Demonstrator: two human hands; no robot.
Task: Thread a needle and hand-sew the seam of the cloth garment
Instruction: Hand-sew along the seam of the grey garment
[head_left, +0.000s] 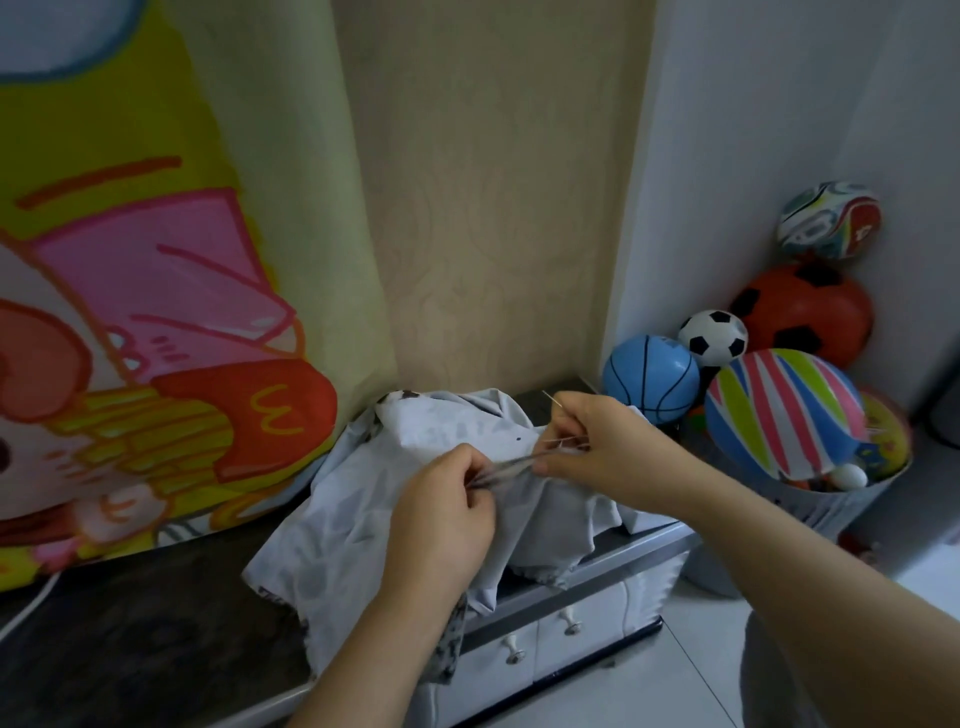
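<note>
Tautly, seam (511, 463) between both hands (441, 512) (602, 447)

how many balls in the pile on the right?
6: patterned ball on top, red soccer ball below it, small black-and-white soccer ball, blue basketball at left, striped ball in front, yellow ball behind it. More may be hidden.
</note>
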